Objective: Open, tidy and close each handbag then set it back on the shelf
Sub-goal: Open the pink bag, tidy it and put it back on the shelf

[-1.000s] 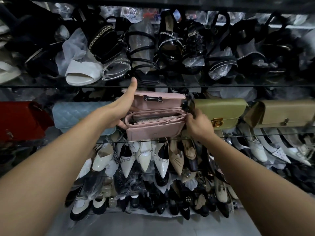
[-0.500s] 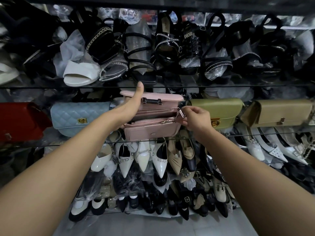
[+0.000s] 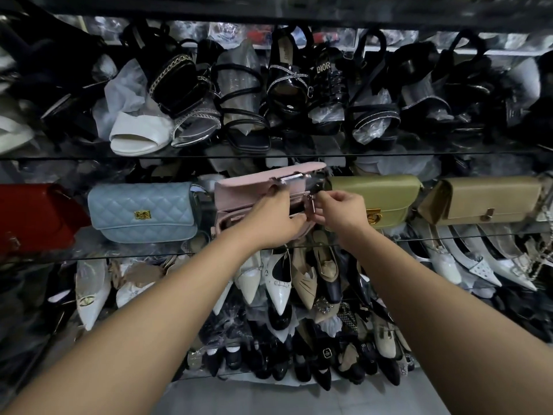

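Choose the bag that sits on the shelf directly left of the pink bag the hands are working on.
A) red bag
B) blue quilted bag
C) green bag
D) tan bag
B: the blue quilted bag stands next to the pink bag on its left, while the green bag is on its right.

Five handbags [image 3: 36, 214] [image 3: 143, 205] [image 3: 245, 190] [image 3: 377, 193] [image 3: 490, 202] and two hands [image 3: 269, 217] [image 3: 341, 211] show; the shoes [image 3: 278, 283] are too many to count.

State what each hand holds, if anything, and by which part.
The left hand grips the open pink handbag across its front wall; the right hand pinches the metal pull at its right end between its fingers.
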